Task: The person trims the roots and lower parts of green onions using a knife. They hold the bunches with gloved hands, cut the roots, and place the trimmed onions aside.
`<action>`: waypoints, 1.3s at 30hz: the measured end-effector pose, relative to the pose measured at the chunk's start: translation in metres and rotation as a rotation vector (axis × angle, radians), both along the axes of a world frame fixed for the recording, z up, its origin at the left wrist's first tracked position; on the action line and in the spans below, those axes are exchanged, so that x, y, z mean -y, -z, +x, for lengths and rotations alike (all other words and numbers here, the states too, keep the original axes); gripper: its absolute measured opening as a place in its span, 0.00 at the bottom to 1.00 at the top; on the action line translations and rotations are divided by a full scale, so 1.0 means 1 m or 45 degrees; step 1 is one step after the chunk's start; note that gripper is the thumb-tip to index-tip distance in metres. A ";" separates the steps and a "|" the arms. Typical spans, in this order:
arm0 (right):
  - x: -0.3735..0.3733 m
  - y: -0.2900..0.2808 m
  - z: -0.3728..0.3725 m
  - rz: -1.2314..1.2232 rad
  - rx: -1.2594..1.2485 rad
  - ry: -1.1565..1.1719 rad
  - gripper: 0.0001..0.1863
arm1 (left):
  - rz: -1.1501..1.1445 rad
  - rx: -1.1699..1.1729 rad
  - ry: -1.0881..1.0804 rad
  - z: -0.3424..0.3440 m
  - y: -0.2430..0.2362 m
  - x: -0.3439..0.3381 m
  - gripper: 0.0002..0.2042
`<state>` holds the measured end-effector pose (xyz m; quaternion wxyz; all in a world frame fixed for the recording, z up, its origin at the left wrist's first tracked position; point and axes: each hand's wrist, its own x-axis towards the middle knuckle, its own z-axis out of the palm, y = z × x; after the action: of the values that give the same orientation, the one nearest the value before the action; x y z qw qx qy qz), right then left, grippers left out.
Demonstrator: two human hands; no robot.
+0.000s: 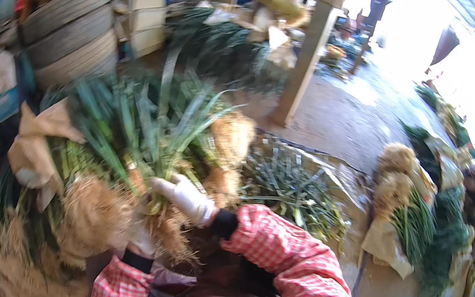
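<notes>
Together, two gloved hands point(184, 197) point(141, 240), one green-onion bundle point(153, 136), three stacked tyres point(67, 31)

Both forearms come up from the lower edge in red-and-white checked sleeves with dark cuffs at the wrists. The right hand point(184, 197), in a white glove, reaches leftward across the body, the arm bent at the elbow and the sleeve bulging at mid-frame; its fingers curl closed in a grip, knuckles up. The left hand point(142, 239), also white-gloved, sits lower and just beneath the right, largely hidden, so its fingers' pose cannot be told.
</notes>
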<state>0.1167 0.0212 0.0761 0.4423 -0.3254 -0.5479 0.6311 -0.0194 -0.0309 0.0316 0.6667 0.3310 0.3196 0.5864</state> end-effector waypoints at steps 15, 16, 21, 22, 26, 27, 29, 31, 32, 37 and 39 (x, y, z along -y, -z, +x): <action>0.037 -0.076 0.152 -0.090 0.245 0.041 0.17 | 0.100 0.704 0.132 -0.011 -0.035 -0.025 0.12; 0.030 -0.069 0.180 -0.216 0.328 0.097 0.18 | 0.195 0.704 0.158 -0.016 -0.046 -0.022 0.12; 0.013 0.080 0.390 -0.017 2.578 -0.054 0.22 | 0.380 0.697 0.146 -0.010 -0.066 -0.026 0.11; 0.007 0.076 0.376 -0.064 2.481 0.093 0.22 | 0.404 0.611 0.086 -0.015 -0.067 -0.021 0.10; -0.020 0.047 0.312 0.306 2.184 0.460 0.21 | 0.300 0.419 -0.035 -0.019 -0.046 -0.013 0.10; -0.033 0.043 0.298 0.270 2.060 0.487 0.18 | 0.462 0.338 0.003 -0.019 -0.018 -0.011 0.16; -0.062 0.032 0.252 0.617 1.895 0.228 0.11 | 0.305 0.575 0.274 -0.023 0.016 -0.033 0.16; -0.101 0.047 0.225 0.906 1.828 0.119 0.10 | -0.109 0.254 -0.113 0.004 -0.016 -0.026 0.08; -0.115 0.047 0.203 1.141 1.776 0.068 0.11 | -0.138 0.370 -0.008 -0.002 -0.004 -0.034 0.08; -0.133 0.044 0.103 0.361 1.705 0.250 0.21 | -0.189 0.533 0.103 -0.005 -0.006 -0.035 0.07; -0.135 0.048 0.088 0.465 1.869 0.389 0.24 | -0.198 0.518 0.120 -0.007 -0.009 -0.032 0.08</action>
<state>0.2044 0.1565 0.0284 0.0942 -0.6545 -0.7453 0.0851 -0.0263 0.0007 0.0408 0.7675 0.1681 0.2068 0.5830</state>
